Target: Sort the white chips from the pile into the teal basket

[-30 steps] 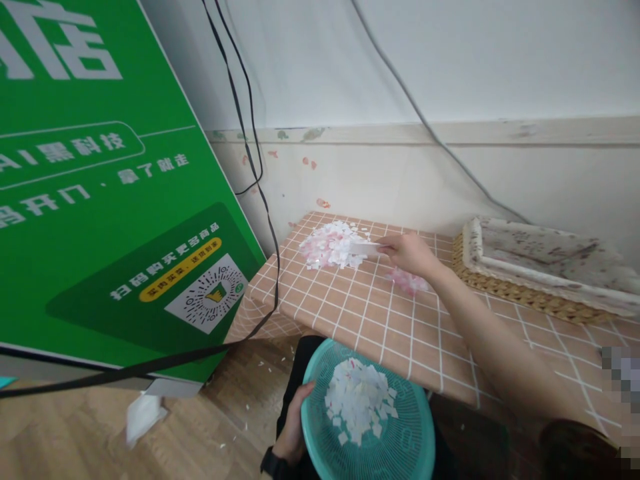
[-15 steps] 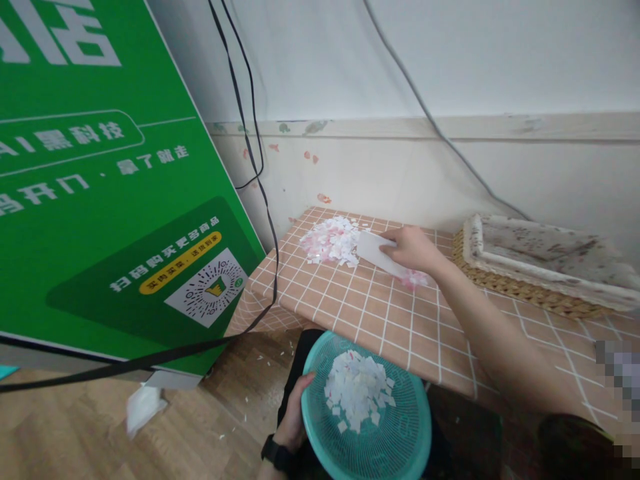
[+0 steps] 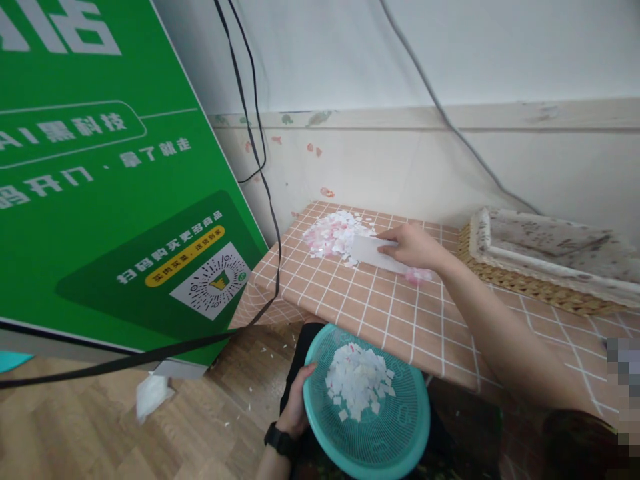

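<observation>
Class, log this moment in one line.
left hand: gripping round teal plastic basket | right hand: holding flat white sheet at white-and-pink scraps

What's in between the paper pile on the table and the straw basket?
In the head view: a white card, the right hand holding it, and some pink bits.

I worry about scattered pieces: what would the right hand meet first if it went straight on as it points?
The right hand would likely meet the white-and-pink pile first, through its white card; the card seems at the pile's edge, though contact is unclear.
</observation>
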Action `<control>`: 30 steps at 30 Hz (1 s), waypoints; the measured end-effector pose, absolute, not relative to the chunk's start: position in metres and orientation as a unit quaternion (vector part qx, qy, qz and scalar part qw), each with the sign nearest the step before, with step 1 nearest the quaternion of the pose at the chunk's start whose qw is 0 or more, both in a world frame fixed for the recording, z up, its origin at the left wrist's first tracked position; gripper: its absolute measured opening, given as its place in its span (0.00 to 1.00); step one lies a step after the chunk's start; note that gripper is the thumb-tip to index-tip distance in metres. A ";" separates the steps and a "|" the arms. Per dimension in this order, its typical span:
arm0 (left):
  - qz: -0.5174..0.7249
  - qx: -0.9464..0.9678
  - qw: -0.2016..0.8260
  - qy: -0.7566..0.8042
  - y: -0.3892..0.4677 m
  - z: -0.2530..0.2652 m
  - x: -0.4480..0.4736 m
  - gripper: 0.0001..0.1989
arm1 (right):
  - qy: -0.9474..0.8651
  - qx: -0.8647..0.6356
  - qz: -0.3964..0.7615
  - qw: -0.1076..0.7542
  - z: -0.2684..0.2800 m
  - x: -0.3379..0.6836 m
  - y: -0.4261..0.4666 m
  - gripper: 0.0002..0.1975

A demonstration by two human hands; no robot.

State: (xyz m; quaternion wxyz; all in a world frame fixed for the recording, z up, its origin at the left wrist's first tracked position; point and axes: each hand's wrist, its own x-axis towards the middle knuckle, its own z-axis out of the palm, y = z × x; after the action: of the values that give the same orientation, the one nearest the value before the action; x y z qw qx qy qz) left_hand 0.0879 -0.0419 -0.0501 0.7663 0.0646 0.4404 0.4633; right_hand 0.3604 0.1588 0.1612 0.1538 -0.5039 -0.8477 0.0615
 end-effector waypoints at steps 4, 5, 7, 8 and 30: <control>0.450 0.062 0.772 0.444 -0.042 -0.049 0.087 0.15 | -0.849 -0.498 0.045 0.172 0.161 0.355 0.155 0.16; 0.450 0.065 0.772 0.444 -0.043 -0.050 0.086 0.16 | -0.851 -0.496 0.038 0.170 0.161 0.354 0.154 0.16; 0.455 0.072 0.767 0.446 -0.043 -0.051 0.086 0.16 | -0.855 -0.493 0.024 0.158 0.158 0.352 0.154 0.16; 0.458 0.075 0.764 0.448 -0.043 -0.051 0.086 0.15 | -0.858 -0.491 0.021 0.150 0.157 0.352 0.154 0.16; 0.462 0.052 0.765 0.447 -0.042 -0.052 0.085 0.14 | -0.886 -0.445 0.041 0.120 0.161 0.348 0.148 0.15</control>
State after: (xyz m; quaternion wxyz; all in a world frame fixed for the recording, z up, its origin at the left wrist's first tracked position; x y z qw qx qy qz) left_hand 0.0852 -0.0420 -0.0524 0.7645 0.0522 0.4470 0.4615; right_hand 0.3484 0.1480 0.1608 0.1196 -0.4453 -0.8864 0.0408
